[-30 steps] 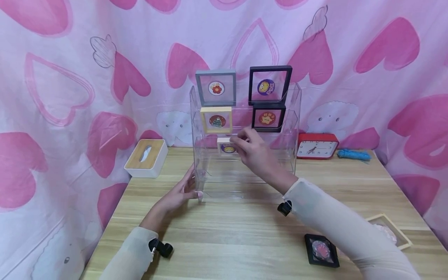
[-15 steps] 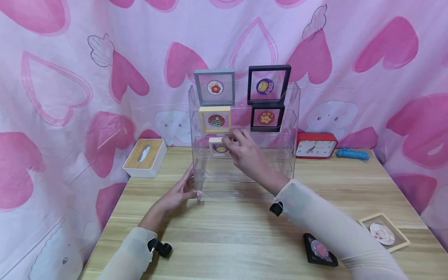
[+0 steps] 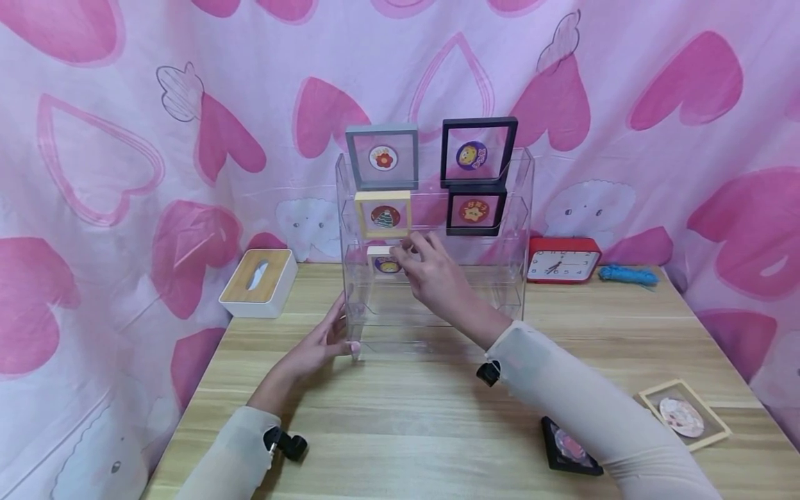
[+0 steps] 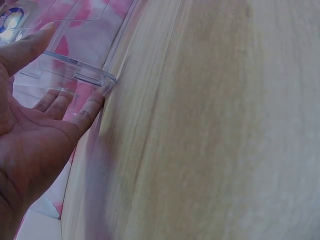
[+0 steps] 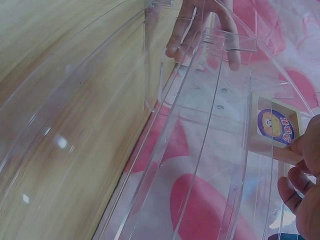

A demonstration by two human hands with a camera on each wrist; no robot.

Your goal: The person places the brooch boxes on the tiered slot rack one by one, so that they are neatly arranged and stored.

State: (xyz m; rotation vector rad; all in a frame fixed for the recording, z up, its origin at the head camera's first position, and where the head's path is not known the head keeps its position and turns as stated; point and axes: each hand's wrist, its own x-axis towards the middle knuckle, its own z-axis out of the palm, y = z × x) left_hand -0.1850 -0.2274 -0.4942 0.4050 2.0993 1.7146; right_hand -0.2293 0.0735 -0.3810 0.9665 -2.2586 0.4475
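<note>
A clear tiered display rack (image 3: 431,338) stands on the table. My left hand (image 3: 321,340) holds its left side low down, thumb at the front corner and fingers along the outer side, as the left wrist view shows too. My right hand (image 3: 434,274) pinches the right end of a small cream picture frame (image 3: 378,260) with a purple round badge, in the rack's lower tier. In the right wrist view this frame (image 5: 275,125) shows through the plastic, with thumb and fingers at its edge. Higher up stand a grey frame (image 3: 354,156), a yellow frame (image 3: 362,229) and two black frames.
A tissue box (image 3: 259,288) stands left of the rack. To its right are a red clock (image 3: 565,260) and a bundle of blue cord (image 3: 628,275). Front right lie a black frame (image 3: 569,448) and a pale wooden frame (image 3: 684,413), the right sleeve beside them.
The small cream frame has slid left along the lower tier with my right hand, coming under the yellow frame. My left hand stays at the rack's side.
</note>
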